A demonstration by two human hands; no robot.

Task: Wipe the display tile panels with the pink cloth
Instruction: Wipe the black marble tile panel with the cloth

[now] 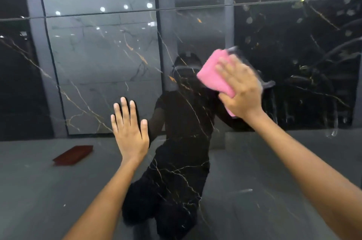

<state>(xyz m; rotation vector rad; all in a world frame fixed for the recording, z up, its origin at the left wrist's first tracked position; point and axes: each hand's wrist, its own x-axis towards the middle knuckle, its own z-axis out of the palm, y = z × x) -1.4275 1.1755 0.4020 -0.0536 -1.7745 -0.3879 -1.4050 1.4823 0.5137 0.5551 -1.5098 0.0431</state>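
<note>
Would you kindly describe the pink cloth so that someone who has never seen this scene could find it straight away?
Start from the glossy black marble-look tile panel with gold veins that fills the view. Two hands rest on it: the left hand lies flat and bare, lower down, while the right hand presses higher up. The pink cloth is the folded pad under that right hand, the only bright pink thing against the dark tile.

- right hand (pixel 240 86) motion-blurred, finger outlines soft; covers much of the pink cloth (pixel 212 72), cloth's right part hidden
- grip on cloth vs flat press: cannot tell
- both forearms cut off by bottom and right edges
- tile panel (pixel 293 53) runs past all frame edges
- red object (pixel 73 155) seen only as reflection, identity unclear
</note>
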